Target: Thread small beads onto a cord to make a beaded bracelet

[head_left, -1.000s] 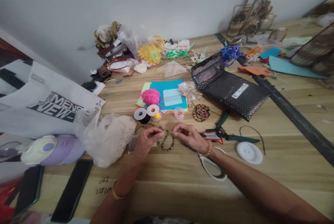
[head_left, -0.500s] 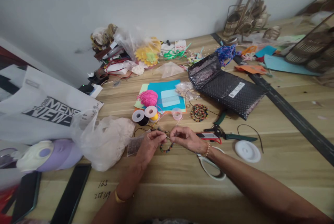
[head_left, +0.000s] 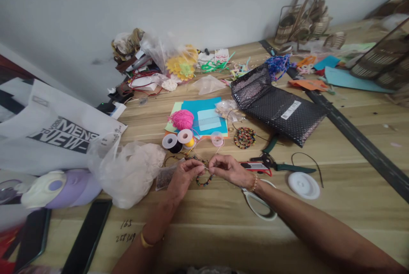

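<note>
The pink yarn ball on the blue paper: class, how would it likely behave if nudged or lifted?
The pink yarn ball looks round and loosely wound, so it would probably roll a little, then stop. It seems soft and light, likely squashing under fingers. A loose strand trails toward the spools, so lifting it might unwind some.

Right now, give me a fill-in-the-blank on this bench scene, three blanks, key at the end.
1. Both hands, left hand and right hand, pinch a string of ____ between them.
2. The yarn ball on the blue paper is ____ in colour.
3. The white scissors lie partly under the person's ____ forearm.

Missing words: beads; pink; right
</note>
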Motion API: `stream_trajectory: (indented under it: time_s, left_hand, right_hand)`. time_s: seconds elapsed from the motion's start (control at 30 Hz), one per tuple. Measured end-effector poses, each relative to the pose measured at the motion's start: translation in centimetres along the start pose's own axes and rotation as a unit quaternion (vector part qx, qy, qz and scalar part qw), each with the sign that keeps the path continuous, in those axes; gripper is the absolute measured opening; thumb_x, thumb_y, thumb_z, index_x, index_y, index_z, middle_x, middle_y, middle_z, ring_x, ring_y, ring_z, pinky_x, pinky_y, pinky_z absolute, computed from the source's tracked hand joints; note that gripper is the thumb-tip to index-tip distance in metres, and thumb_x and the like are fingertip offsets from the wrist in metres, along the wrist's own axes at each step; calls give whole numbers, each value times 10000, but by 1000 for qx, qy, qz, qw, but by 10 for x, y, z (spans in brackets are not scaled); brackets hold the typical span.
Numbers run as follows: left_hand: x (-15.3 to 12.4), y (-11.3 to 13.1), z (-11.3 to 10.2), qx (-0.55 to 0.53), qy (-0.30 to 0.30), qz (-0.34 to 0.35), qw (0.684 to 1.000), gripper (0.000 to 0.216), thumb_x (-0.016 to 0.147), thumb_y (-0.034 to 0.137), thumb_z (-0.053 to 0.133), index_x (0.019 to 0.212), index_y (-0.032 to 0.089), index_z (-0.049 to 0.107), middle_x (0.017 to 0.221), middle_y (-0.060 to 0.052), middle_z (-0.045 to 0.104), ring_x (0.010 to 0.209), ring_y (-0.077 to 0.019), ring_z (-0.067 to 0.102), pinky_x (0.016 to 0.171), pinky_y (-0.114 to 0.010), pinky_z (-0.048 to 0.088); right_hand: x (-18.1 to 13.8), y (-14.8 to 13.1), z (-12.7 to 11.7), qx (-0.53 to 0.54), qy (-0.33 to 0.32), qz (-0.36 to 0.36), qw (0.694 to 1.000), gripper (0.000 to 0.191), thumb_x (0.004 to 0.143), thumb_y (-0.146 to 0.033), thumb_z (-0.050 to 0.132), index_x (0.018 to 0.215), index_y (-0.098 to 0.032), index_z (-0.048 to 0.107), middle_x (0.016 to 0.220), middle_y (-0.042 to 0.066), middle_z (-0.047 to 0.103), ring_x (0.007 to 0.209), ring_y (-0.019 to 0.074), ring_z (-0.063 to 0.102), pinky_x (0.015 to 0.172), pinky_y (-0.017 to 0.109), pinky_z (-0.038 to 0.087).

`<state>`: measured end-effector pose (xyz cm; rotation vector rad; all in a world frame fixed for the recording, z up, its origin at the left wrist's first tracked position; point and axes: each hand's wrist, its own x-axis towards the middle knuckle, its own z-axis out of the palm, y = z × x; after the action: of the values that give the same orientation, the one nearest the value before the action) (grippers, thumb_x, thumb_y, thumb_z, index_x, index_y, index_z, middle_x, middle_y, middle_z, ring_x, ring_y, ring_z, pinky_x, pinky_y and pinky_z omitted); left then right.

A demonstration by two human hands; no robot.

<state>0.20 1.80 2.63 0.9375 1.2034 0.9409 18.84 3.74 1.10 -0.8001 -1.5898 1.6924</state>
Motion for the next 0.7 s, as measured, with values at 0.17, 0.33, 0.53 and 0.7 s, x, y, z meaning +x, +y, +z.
stream_trajectory:
  time_s: [0.17,0.33,0.53,0.7]
  left_hand:
    - [0,-1,0,8,-2,5,1000,176,613,287,772,687,149,692,600,0,650,583,-112,560,617,-239,435]
    - [0,-2,-1,22,-6,7,1000,174,620,282,768,705,148,697,612,2,657,595,-116,574,639,-248,442]
    - [0,-4,-1,37,-17,9,999,169,634,288,755,719,152,701,642,-5,673,617,-124,582,659,-255,441]
    - [0,-3,1,51,-18,14,998,164,622,285,757,702,154,701,633,-6,674,609,-127,579,654,-255,440]
  right_hand:
    - [0,3,0,-2,3,-5,1000,356,809,-495,597,769,-142,571,667,-14,501,601,98,415,534,205,326]
    - [0,3,0,-6,4,-9,1000,357,813,-490,598,778,-136,579,662,-14,513,596,94,424,530,201,336]
    - [0,3,0,-9,7,-10,1000,354,809,-491,598,765,-140,577,657,-15,511,592,95,422,533,204,334]
    - [1,3,1,-7,9,-10,1000,351,813,-482,598,774,-134,585,667,-9,532,584,91,418,527,204,327]
